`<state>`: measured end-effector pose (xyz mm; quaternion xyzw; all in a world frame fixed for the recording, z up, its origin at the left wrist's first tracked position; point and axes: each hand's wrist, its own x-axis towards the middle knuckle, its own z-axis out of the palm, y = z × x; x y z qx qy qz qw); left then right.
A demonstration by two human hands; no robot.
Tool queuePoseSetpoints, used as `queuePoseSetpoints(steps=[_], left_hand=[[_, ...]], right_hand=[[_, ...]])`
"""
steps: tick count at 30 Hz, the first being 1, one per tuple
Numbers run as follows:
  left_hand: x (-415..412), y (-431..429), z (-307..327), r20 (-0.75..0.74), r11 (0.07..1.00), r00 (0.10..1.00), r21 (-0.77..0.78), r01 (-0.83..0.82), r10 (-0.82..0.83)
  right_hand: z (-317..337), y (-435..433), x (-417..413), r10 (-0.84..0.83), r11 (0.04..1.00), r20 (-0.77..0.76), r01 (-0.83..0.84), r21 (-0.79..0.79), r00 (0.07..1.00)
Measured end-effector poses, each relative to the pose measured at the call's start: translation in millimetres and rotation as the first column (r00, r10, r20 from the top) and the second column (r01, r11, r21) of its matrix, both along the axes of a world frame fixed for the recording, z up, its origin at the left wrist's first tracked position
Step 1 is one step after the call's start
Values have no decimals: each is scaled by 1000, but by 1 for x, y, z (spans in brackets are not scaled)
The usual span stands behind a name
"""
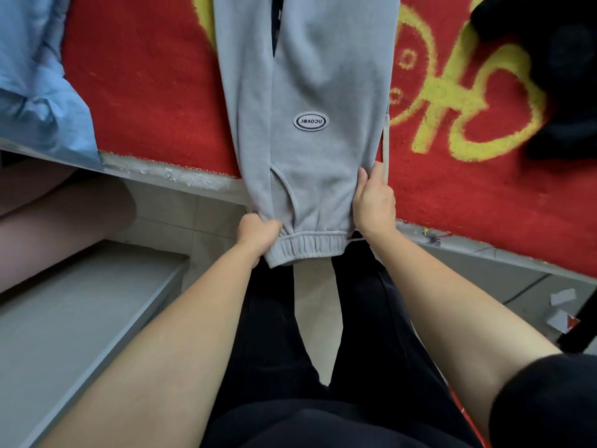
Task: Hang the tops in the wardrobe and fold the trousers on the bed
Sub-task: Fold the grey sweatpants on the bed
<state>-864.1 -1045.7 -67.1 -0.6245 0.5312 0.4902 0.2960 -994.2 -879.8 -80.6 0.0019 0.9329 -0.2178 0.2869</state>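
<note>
Grey trousers point(310, 92) with an oval logo patch lie lengthwise on the red and yellow bed cover point(145, 85). Their elastic waistband hangs over the bed's near edge. My left hand point(258, 236) grips the waistband's left corner, fingers curled into the fabric. My right hand point(374, 202) holds the right edge just above the waistband, thumb on top, beside a loose grey drawstring point(386, 147). A light blue garment point(35, 79) lies at the bed's left end. A black garment point(562, 76) lies at the right end.
A grey step or low platform point(80, 318) stands at the left, beside the bed. Tiled floor shows between my legs. Small paper scraps point(562, 308) lie on the floor at the right. The bed's pale edge point(181, 179) runs diagonally across.
</note>
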Motion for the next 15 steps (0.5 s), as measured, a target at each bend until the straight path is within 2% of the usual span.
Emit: queuePoseSetpoints(steps=[3,7,11,15], left_hand=[[-10,-2,4,81,979,976,-24,203,-201],[-40,-22,27,72,965,977,-160,209,-200],[-88,-57,65,-12,896,966,-378,234,-258],[-146,-91,96,-71,809,931,-521,271,-357]], right_hand=[[7,-7,-11,80,995,42,-82,55,996],[32,-18,-40,79,984,66,-88,152,995],[65,-36,-100,53,999,66,-53,-7,996],[90,-68,-177,14,989,114,4,-151,993]])
